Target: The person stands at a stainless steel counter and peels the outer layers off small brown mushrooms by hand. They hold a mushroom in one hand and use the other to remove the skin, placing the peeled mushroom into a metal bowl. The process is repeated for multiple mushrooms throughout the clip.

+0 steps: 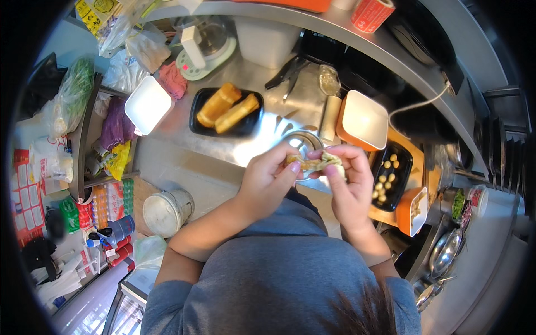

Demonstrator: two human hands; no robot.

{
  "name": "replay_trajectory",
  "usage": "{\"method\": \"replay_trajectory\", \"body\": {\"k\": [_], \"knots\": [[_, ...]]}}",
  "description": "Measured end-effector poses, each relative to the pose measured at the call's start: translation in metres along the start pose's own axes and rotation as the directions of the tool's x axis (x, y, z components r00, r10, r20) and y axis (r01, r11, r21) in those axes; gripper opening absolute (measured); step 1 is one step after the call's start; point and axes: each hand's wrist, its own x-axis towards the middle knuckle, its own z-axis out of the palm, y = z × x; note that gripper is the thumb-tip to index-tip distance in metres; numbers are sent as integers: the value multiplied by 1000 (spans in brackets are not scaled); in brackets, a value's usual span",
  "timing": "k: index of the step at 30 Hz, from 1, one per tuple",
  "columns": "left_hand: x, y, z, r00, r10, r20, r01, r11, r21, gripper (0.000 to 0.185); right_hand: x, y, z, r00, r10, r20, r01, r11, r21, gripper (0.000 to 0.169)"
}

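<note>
Between my two hands, close to my body, is a small piece of food, golden brown on the left and pale green on the right; its exact kind is unclear. My left hand (272,180) pinches the brown piece (310,164) with thumb and fingers. The pale green, leaf-like part (332,161) is gripped by my right hand (349,184). Just beyond my fingers, partly hidden by them, is a round metal bowl (315,138). Farther off to the left, two golden-brown rolls (237,112) lie in a black tray (196,125).
A white-lined orange container (363,119) stands at the right beside a rolling pin (330,118). Small pale balls lie in a black tray (408,161). Black-handled scissors (289,73), a kitchen scale (193,71) and a white container (148,104) are beyond. A bucket (167,212) stands lower left.
</note>
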Motion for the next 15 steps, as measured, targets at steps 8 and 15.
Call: {"method": "replay_trajectory", "body": {"k": [8,15], "knots": [[5,-25,-1,979,206,6,-191,895,403,6,-1,17,-19,989,128,75,-100,950,-296,14],[31,-63,-20,992,-117,-48,125,962,241,15,-2,49,-60,950,306,-54,-308,951,-30,20]]}}
